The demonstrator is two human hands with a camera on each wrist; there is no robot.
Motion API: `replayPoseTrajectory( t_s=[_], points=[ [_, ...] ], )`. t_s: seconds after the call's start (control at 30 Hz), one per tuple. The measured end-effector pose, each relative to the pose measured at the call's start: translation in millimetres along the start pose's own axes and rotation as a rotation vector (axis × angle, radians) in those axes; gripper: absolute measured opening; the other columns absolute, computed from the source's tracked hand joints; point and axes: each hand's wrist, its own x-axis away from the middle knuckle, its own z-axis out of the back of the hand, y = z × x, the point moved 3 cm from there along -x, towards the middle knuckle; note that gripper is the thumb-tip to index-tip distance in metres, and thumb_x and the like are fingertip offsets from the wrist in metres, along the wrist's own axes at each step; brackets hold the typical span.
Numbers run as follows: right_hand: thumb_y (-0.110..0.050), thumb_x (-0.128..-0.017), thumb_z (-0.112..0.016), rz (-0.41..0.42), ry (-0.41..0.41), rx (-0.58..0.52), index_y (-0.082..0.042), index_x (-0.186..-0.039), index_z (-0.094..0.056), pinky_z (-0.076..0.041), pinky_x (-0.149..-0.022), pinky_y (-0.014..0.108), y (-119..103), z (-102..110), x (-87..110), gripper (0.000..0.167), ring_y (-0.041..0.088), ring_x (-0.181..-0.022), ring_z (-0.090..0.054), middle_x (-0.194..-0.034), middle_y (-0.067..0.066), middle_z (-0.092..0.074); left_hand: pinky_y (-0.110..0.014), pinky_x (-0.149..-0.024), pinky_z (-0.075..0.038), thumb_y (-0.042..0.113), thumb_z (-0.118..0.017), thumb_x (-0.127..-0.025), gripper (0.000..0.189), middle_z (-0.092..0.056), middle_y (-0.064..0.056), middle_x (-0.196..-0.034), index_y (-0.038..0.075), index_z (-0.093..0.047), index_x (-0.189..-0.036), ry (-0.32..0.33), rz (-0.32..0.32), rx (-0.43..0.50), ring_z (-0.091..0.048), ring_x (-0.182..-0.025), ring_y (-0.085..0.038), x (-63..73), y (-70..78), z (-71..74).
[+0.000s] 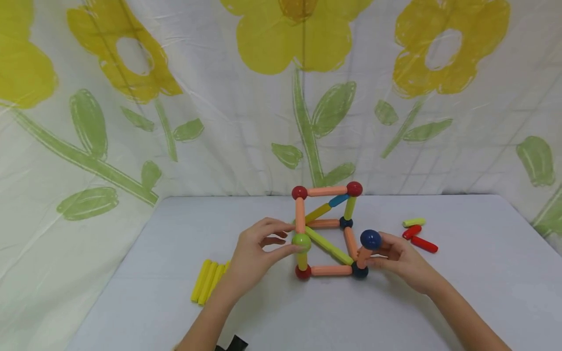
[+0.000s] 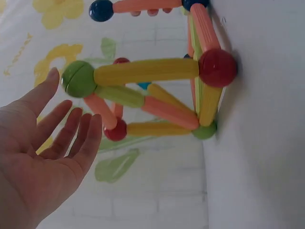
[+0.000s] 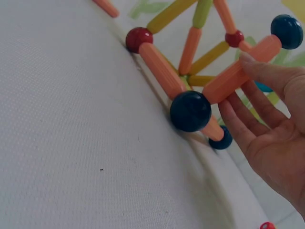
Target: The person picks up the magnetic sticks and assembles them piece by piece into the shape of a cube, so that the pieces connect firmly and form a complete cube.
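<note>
A frame of coloured rods and balls stands on the white table (image 1: 145,312), with orange, yellow and green rods between red, green and dark blue balls. My left hand (image 1: 256,253) is at its left side, fingers loosely spread and thumb tip right at the upper green ball (image 2: 79,79). Between thumb and fingers, my right hand (image 3: 276,119) pinches an upright orange rod (image 3: 224,82) at the front right corner. One blue ball (image 1: 371,239) tops that rod; its lower end meets another dark blue ball (image 3: 190,111) on the table.
Several yellow rods (image 1: 203,282) lie side by side left of the frame, partly behind the left forearm. To the right lie two red rods (image 1: 424,244) and a short light green one (image 1: 414,222). A black object (image 1: 237,343) shows at the front edge. Behind hangs a flowered curtain (image 1: 246,141).
</note>
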Motion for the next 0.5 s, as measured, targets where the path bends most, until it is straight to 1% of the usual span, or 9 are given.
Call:
replayPoseTrajectory(
  t_s=[0.1, 0.17, 0.2, 0.27, 0.37, 0.43, 0.5],
  points=[
    [0.009, -0.104, -0.056, 0.007, -0.003, -0.001, 0.013, -0.132, -0.053, -0.06, -0.094, 0.028, -0.1, -0.6, -0.4, 0.029, 0.014, -0.111, -0.071, -0.109, 0.004, -0.076, -0.037, -0.094, -0.062, 0.004, -0.086, -0.086, 0.033, -0.073, -0.005, -0.114, 0.006, -0.078, -0.119, 0.025, -0.008, -0.083, -0.068, -0.103, -0.024, 4.3, -5.7, 19.3],
    [0.009, -0.104, -0.056, 0.012, -0.005, 0.003, 0.014, -0.132, -0.053, -0.06, -0.094, 0.028, -0.1, -0.9, -0.7, 0.029, 0.014, -0.11, -0.071, -0.108, 0.005, -0.076, -0.038, -0.093, -0.062, 0.005, -0.086, -0.086, 0.032, -0.073, -0.002, -0.112, 0.008, -0.079, -0.117, 0.045, 0.008, -0.153, -0.068, -0.101, -0.021, 7.9, -11.9, 32.4],
    [0.009, -0.103, -0.056, 0.013, -0.005, 0.004, 0.014, -0.132, -0.053, -0.06, -0.094, 0.028, -0.2, -1.0, -0.8, 0.029, 0.014, -0.11, -0.071, -0.108, 0.005, -0.076, -0.04, -0.093, -0.062, 0.005, -0.086, -0.087, 0.031, -0.073, -0.002, -0.111, 0.008, -0.079, -0.116, 0.048, 0.012, -0.182, -0.068, -0.101, -0.021, 9.9, -15.5, 38.3],
    [0.009, -0.103, -0.057, 0.015, -0.004, 0.007, 0.013, -0.131, -0.054, -0.06, -0.094, 0.028, -0.2, -1.0, -0.9, 0.028, 0.014, -0.11, -0.071, -0.108, 0.005, -0.076, -0.04, -0.093, -0.062, 0.005, -0.086, -0.087, 0.03, -0.073, 0.001, -0.111, 0.01, -0.079, -0.115, 0.05, 0.039, -0.248, -0.068, -0.102, -0.02, 14.8, -22.6, 49.4],
    [0.009, -0.103, -0.057, 0.015, -0.001, 0.011, 0.01, -0.131, -0.056, -0.06, -0.094, 0.028, -0.4, -0.8, -0.8, 0.027, 0.014, -0.109, -0.071, -0.108, 0.005, -0.076, -0.042, -0.094, -0.061, 0.007, -0.085, -0.088, 0.029, -0.073, 0.003, -0.113, 0.012, -0.079, -0.116, 0.025, 0.084, -0.332, -0.067, -0.104, -0.021, 23.1, -33.0, 62.9],
    [0.009, -0.103, -0.057, 0.018, 0.0, 0.013, 0.009, -0.13, -0.057, -0.06, -0.094, 0.028, -0.3, -0.8, -1.0, 0.027, 0.015, -0.109, -0.071, -0.107, 0.006, -0.076, -0.045, -0.096, -0.06, 0.009, -0.085, -0.09, 0.028, -0.073, 0.002, -0.115, 0.012, -0.079, -0.117, -0.002, 0.113, -0.374, -0.066, -0.106, -0.024, 28.8, -39.1, 70.7],
    [0.009, -0.103, -0.058, 0.022, 0.001, 0.015, 0.011, -0.13, -0.056, -0.061, -0.093, 0.029, -0.5, -0.9, -1.2, 0.028, 0.015, -0.109, -0.071, -0.107, 0.006, -0.076, -0.048, -0.098, -0.058, 0.011, -0.084, -0.091, 0.028, -0.073, 0.001, -0.118, 0.01, -0.078, -0.118, -0.027, 0.141, -0.403, -0.065, -0.109, -0.027, 33.8, -44.7, 77.1]
  ],
)
